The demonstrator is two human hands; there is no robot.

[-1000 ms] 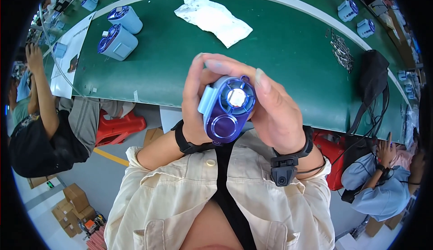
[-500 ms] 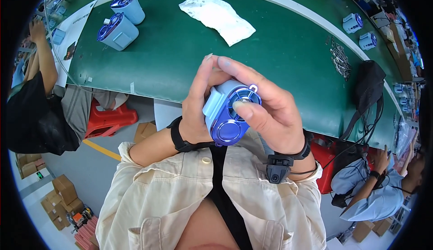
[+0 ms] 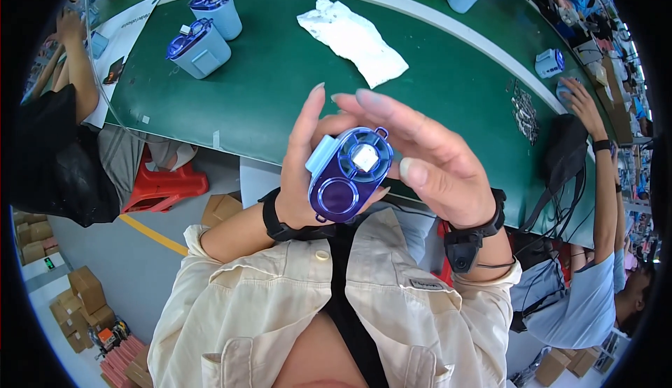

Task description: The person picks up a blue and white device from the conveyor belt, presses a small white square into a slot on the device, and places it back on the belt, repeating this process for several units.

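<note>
while left hand [image 3: 297, 192] grasps blue container [image 3: 350, 178] from left, right hand [image 3: 451, 174] curves, released, just beside it.

White sheet [image 3: 124, 41], left end of table [image 3: 269, 108]: one line of dark print [image 3: 137, 19] along its upper part, small and slanted. Cream shirt [image 3: 392, 318]: dark label [image 3: 425, 284] on chest, pale lettering, too small to read. Lower left edge: small green sign [image 3: 49, 263] with light marking, illegible at this size.
</note>
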